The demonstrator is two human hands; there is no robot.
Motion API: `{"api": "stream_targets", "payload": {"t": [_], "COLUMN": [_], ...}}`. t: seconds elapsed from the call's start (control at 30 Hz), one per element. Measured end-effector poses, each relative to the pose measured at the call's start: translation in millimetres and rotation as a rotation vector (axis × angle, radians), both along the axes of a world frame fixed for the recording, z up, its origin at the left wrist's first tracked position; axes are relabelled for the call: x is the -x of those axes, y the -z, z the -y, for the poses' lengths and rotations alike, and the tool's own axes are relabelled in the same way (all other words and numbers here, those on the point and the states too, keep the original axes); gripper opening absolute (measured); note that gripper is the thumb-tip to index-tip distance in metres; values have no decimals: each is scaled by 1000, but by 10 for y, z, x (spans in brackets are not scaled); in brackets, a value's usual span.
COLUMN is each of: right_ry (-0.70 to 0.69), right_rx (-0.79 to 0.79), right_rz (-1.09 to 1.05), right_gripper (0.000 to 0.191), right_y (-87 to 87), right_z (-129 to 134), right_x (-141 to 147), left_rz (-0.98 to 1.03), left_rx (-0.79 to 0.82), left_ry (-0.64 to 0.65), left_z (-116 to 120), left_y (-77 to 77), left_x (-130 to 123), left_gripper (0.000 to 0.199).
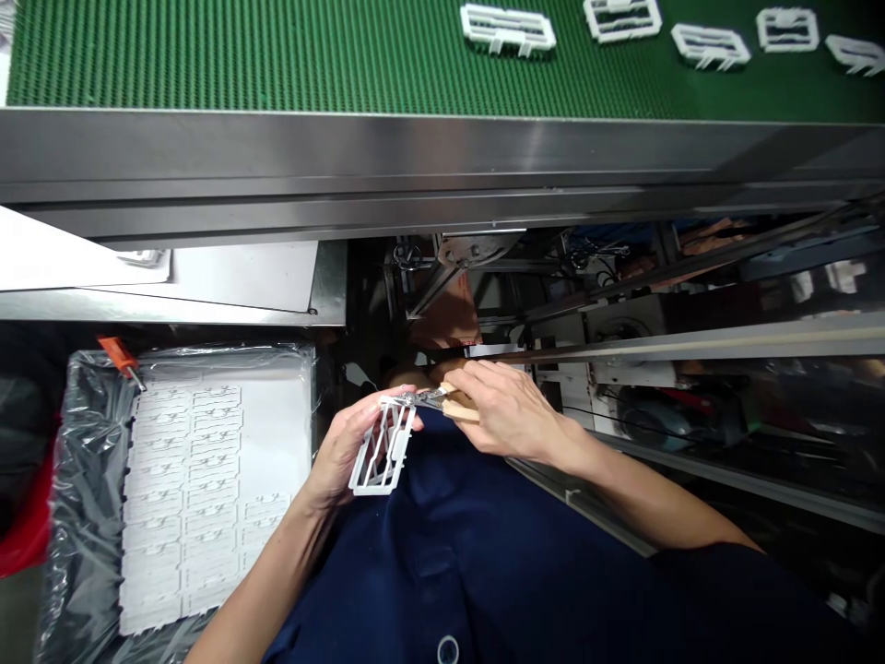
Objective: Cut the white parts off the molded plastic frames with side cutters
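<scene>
My left hand [342, 447] is closed on a white plastic slatted frame [387, 452], held tilted in front of my dark blue shirt. My right hand [508, 410] is wrapped round the pale handles of a pair of nippers [453, 404]. Their metal jaws touch or nearly touch the upper edge of the frame, close to my left fingertips. Whether the jaws are closed on the plastic I cannot tell.
Several similar white frames [508, 29] lie on a green conveyor belt [241, 55] behind a metal rail [415, 148]. To the left, a plastic-lined box [89, 415] holds rows of white parts [156, 489]; an orange-handled tool [117, 352] rests at its edge. Machinery stands at right.
</scene>
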State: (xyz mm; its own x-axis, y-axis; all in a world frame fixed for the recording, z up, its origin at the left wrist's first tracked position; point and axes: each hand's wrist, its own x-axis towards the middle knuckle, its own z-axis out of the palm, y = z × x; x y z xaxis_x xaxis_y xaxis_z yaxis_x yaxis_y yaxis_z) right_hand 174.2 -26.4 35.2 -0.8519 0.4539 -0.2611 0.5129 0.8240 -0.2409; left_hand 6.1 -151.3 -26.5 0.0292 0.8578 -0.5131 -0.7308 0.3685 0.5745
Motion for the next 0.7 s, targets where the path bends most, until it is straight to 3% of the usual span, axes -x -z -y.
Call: {"api": "stream_targets", "payload": {"t": [0.5,0.6,0.7], "right_ry": [6,93,288], "right_rx": [-39,55,258], "right_rz": [-40,-76,-110], "right_gripper": [15,14,16], "right_y": [35,56,71], "right_z": [-18,-21,-32], "right_x": [-69,-67,-42], "left_rz": [-12,32,110], "left_rx": [16,19,8], "left_ry": [15,7,-24], "left_z": [-2,-4,-18], "left_y": [11,29,56], "left_x": [-53,-70,-83], "left_gripper": [46,45,43]}}
